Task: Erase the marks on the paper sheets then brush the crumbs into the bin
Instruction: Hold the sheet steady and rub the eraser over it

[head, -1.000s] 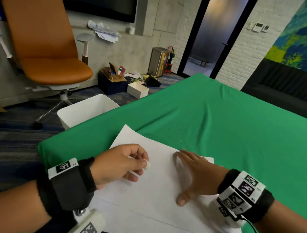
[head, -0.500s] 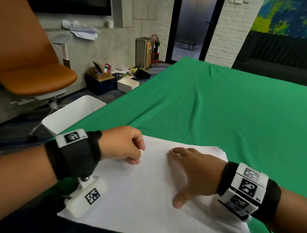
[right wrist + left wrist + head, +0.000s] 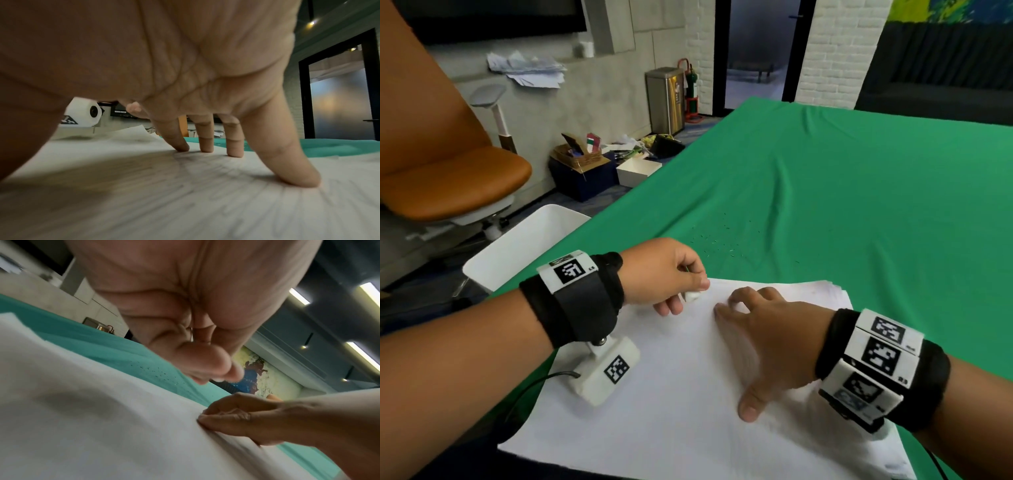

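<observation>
On the green cloth: stack of white paper sheets.
Left hand: pinches small white eraser on the sheets.
Right hand: fingertips spread, pressing sheets beside eraser.
Beyond the pinch: dark crumbs.
Left of it: white rectangular bin.

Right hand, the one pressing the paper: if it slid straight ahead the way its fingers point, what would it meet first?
Probably the left hand pinching the small white eraser, just ahead of the right hand on the white paper sheet; depth is uncertain.
</observation>
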The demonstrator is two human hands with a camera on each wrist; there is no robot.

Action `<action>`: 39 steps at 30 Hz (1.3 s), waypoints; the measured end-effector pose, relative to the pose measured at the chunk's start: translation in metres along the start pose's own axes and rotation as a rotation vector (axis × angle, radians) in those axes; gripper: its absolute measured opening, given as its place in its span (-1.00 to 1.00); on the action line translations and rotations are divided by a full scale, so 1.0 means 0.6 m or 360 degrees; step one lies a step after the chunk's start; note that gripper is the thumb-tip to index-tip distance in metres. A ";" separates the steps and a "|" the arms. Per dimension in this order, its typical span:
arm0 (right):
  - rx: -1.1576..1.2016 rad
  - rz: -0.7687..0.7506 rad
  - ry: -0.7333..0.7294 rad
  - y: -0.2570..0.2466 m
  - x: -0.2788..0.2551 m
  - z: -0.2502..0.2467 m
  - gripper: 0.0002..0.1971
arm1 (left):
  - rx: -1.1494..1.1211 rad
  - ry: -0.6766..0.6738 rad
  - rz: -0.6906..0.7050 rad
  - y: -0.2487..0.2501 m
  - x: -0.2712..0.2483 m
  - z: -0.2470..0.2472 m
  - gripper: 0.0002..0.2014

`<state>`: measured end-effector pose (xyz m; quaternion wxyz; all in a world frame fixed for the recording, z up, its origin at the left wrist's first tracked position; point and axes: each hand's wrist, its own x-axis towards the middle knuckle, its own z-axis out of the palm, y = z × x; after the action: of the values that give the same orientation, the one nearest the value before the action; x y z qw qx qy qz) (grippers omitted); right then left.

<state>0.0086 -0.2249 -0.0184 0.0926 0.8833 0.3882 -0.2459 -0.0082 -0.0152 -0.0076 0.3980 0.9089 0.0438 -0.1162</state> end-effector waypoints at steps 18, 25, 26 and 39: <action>0.0011 0.0017 0.0021 0.000 0.002 0.001 0.36 | 0.0143 -0.0039 -0.0077 -0.013 0.000 -0.007 -0.84; -0.0011 0.0031 -0.0001 -0.003 0.000 -0.004 0.35 | -0.0117 0.0059 -0.0082 -0.027 0.004 -0.003 -0.70; -0.0012 0.0028 0.0003 -0.002 0.000 -0.002 0.35 | -0.0111 0.0067 -0.0082 -0.026 0.003 -0.003 -0.73; 0.0015 0.0080 -0.0021 -0.001 0.004 0.000 0.41 | 0.0540 -0.0027 0.0063 -0.006 -0.010 0.033 -0.83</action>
<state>0.0096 -0.2232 -0.0199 0.0970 0.8915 0.3642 -0.2513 -0.0181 -0.0272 -0.0215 0.2414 0.9628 0.0022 -0.1217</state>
